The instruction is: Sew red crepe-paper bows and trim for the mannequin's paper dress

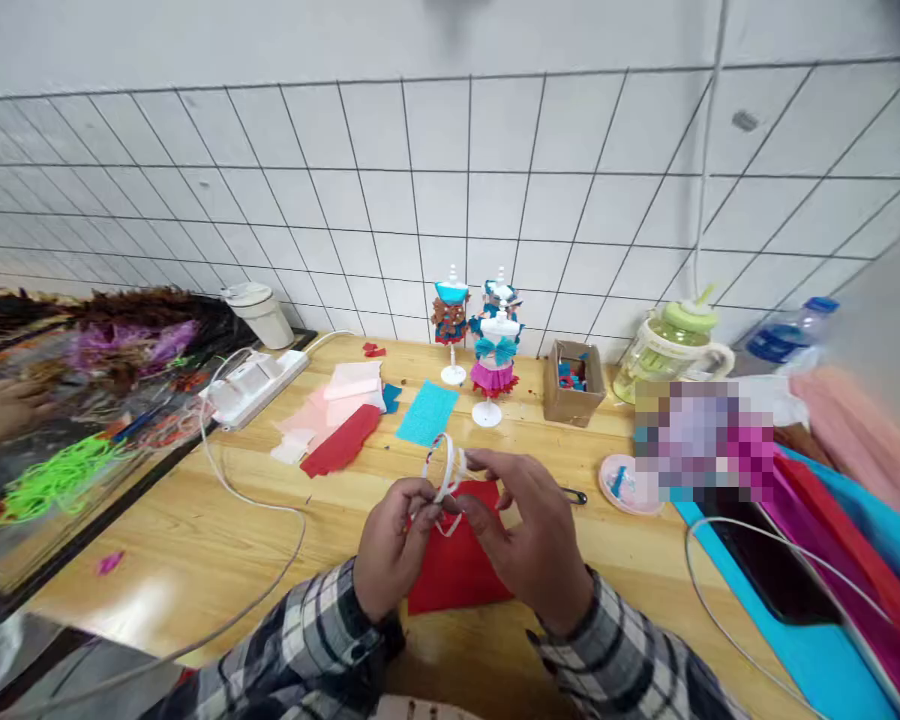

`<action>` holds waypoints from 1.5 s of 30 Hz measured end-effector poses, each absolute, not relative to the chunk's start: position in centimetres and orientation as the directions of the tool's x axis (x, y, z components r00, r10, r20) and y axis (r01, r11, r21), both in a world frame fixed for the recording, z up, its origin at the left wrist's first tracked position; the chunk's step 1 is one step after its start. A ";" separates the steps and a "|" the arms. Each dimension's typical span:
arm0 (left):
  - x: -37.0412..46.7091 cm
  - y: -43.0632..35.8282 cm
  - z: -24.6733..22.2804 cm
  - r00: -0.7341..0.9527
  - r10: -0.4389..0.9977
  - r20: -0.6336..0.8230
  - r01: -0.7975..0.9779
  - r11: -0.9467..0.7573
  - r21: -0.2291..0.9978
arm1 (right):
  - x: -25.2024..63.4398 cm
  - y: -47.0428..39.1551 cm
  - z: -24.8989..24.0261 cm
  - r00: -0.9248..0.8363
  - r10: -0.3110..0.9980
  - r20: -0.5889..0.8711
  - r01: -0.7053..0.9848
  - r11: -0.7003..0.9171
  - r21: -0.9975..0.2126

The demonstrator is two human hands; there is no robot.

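A thin white ring that looks like a roll of narrow tape is held upright in front of me. My left hand pinches its lower edge between thumb and fingers. From the right, my right hand reaches to it with bent fingers, its thumb and fingertips at the tape; the exact contact is partly hidden. Below both hands lies a red fabric sheet. Just beyond the ring is a turquoise felt piece, with a red piece and pale pink sheets to its left.
Three small white dress stands with fabric outfits stand near the wall. A cardboard box of scraps and a pink dish are on the right, beside a phone. A power strip and cables lie left; another person's hand shows far left.
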State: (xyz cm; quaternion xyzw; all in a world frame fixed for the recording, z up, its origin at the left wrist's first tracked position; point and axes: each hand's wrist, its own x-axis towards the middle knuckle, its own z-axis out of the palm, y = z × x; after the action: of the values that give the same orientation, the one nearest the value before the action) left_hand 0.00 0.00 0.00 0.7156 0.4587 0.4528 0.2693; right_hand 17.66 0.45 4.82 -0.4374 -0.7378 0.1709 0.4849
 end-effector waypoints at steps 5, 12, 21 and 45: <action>-0.1 -1.0 0.6 0.325 0.836 0.443 0.444 -0.548 0.708 | 15.5 0.3 3.5 0.000 0.919 0.395 0.343 0.371 -0.863; 0.2 -1.0 2.5 0.447 0.859 0.248 0.475 -0.463 0.749 | 15.7 -0.5 2.6 0.018 0.869 0.495 0.347 0.459 -0.818; 0.7 -1.5 2.7 0.344 0.926 0.155 0.096 -0.198 0.975 | 16.4 -0.7 2.3 -0.166 0.635 0.754 0.600 0.672 -0.434; 1.0 -2.9 3.9 0.486 0.860 0.157 0.269 -0.318 0.909 | 17.4 -1.2 2.9 -0.096 0.631 0.770 0.546 0.680 -0.489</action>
State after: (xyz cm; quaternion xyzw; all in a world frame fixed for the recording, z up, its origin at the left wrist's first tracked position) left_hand 1.01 -2.94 3.86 0.7399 0.3815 0.3341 0.4420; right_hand 17.42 -1.24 2.87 -0.3978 -0.7392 0.0392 0.5420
